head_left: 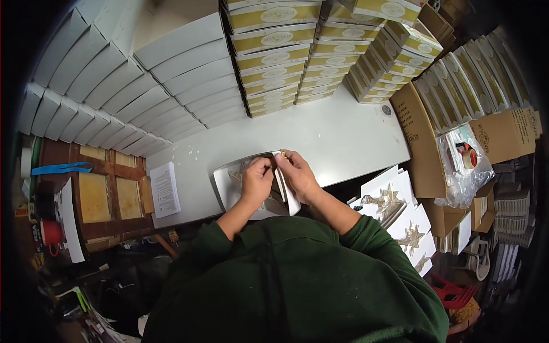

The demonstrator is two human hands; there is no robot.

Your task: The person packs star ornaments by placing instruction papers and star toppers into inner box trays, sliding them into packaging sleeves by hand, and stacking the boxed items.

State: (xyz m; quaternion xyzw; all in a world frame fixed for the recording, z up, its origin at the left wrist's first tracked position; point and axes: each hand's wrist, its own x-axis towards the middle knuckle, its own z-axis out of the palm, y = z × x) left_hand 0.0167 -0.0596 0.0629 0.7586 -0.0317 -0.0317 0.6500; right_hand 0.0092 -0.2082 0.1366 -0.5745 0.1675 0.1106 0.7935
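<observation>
In front of my body on the white table (354, 154) lies an open white box (224, 188), its inner side dark at the back. Gold, star-like points of an ornament (235, 175) show inside it, partly covered by my hands. My left hand (257, 178) is over the box with its fingers pinched together; what they hold is hidden. My right hand (299, 176) grips an upright white cardboard piece (287, 194) at the box's right side. Both hands' fingertips almost meet at the back edge.
Stacked white boxes (189, 63) and gold-banded boxes (274, 60) line the back. A paper stack (164, 191) lies at left. On the right, star ornaments (389, 203) rest on white cards, beside a brown carton (420, 143) and a tape roll (469, 159) in plastic.
</observation>
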